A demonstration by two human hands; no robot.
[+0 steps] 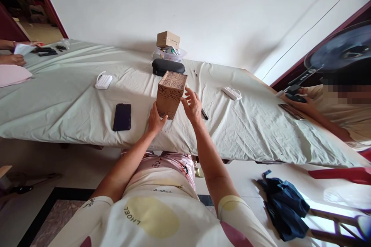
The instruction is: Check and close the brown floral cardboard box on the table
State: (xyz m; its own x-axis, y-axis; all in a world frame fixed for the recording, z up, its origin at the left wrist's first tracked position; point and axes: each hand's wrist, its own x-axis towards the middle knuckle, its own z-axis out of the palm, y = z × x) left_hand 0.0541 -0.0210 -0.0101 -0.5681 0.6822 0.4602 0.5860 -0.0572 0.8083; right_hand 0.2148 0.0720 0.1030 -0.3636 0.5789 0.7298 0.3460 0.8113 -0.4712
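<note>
Box: just in front of the black case, hiding part of it; scribbled over with dark lines, too fine to read; unseen at back and underside.
Left hand: closed on the box's lower left edge, with thumb across the front.
Right hand: raised, loosely spread and bent, gripping nothing; cannot tell whether touching the box.
Shirt: nearer than the case, cut off below; lettered "LHOEL".

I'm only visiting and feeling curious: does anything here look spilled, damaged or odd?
Nothing looks spilled or plainly damaged. The cardboard box at the left hand looks slightly odd, with dark scribbles on its top and side. The tablecloth is also creased rather than smooth.
</note>
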